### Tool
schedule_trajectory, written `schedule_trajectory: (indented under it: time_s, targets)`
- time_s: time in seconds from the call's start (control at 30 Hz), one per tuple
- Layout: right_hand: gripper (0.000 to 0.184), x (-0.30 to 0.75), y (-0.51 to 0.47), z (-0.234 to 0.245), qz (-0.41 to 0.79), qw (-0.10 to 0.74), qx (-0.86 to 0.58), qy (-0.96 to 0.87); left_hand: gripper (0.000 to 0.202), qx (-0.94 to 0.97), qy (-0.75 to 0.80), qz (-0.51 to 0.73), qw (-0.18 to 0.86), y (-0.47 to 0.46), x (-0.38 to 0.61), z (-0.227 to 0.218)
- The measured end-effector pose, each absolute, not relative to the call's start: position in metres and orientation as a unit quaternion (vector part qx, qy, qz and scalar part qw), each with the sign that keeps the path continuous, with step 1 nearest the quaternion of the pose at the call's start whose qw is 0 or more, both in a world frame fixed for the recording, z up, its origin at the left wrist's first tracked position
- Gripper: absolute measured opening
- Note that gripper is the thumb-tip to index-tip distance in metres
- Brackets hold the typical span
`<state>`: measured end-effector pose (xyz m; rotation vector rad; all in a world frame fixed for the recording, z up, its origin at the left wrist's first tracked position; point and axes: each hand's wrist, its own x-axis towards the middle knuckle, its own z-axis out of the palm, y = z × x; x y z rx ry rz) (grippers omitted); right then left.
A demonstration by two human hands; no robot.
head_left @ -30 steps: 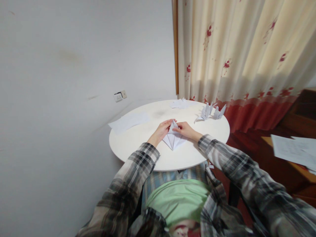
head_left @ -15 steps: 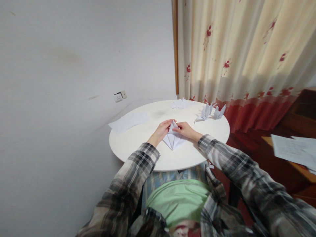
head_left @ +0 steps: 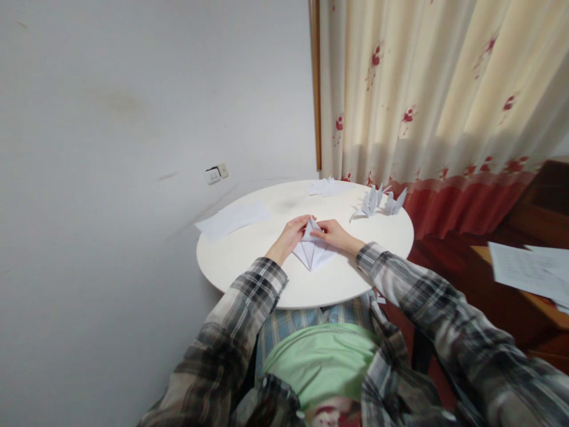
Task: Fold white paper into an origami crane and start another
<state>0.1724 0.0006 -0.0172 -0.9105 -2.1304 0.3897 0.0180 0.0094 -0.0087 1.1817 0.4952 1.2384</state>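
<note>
A partly folded white paper [head_left: 313, 252] lies on the round white table [head_left: 249, 255], pointed towards me. My left hand [head_left: 291, 236] pinches its upper left edge near the top tip. On the other side, my right hand [head_left: 334, 234] pinches the upper right edge. Both hands have their fingers closed on the paper, and the two sets of fingertips nearly meet at the top.
Two folded paper cranes [head_left: 380, 201] stand at the table's far right. A flat white sheet [head_left: 232, 219] lies at the far left and paper scraps [head_left: 323, 187] at the back. Behind hangs a curtain [head_left: 435, 107]. A wooden desk with papers [head_left: 528, 270] is at right.
</note>
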Motion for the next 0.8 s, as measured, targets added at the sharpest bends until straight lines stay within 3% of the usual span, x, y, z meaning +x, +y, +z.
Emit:
schedule_trajectory:
  time_s: [0.8]
  targets:
    - [0.028,0.1718,0.0011,-0.0174,0.151,0.388,-0.358,-0.836,0.018,0.511,0.220,0.532,0.639,0.0115,0.0194,-0.0104]
